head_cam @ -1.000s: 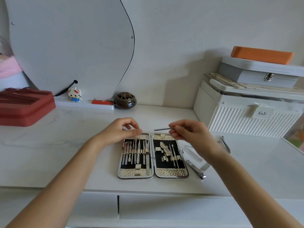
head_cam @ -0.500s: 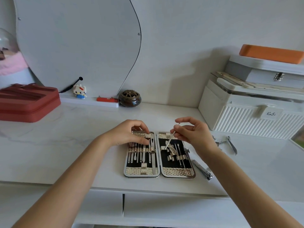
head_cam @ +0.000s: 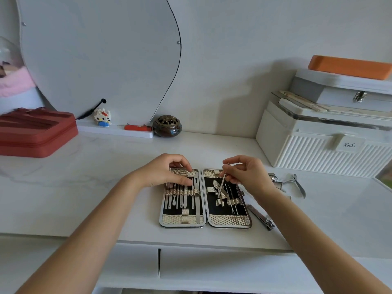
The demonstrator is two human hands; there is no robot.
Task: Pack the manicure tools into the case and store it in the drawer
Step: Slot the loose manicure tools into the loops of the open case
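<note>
Since 1.0 s ago, the thin metal tool has swung from nearly level to steeply tilted, its lower tip now down among the loops in the right half of the open case. Its long axis runs from the upper end, up and slightly right at the fingertips, down and slightly left to the case lining. Pinching the tool near its upper end between thumb and fingers, the right hand hovers over the case's far right part. Curled fingers of the left hand rest on the far edge of the case's left half, on the counter. Just right of the right hand's wrist lies a nail clipper; beyond that hand, a nipper.
</note>
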